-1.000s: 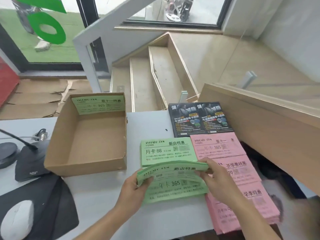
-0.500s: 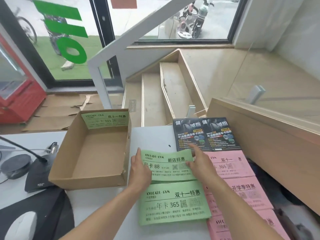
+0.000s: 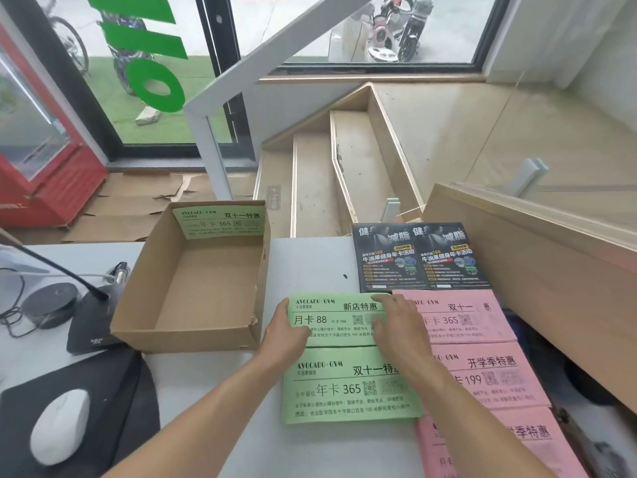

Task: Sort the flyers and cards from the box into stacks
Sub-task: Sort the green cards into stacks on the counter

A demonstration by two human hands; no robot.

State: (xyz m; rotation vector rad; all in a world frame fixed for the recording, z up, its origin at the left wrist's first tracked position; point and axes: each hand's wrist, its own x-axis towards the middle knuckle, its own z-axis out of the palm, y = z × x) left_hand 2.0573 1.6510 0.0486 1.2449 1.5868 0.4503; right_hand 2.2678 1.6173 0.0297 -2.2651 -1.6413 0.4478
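Just right of the box (image 3: 193, 281), your left hand (image 3: 286, 334) and right hand (image 3: 400, 326) press flat, straight fingers (image 3: 382, 299) on the green stack (image 3: 327, 319), squaring its edges.

"AVOCADO·GYM", "365" on green flyer (image 3: 348, 384)

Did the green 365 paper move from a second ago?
Yes. The green 365 flyer went from held in both hands above the table to lying flat, just nearer than the green 88 flyer stack.

Left on desk: white mouse (image 3: 60, 426) on black pad (image 3: 113, 391); gooseneck mic base (image 3: 91, 326); round black puck (image 3: 51, 301). Beyond: wooden stairs (image 3: 344, 174), red cabinet (image 3: 41, 181).
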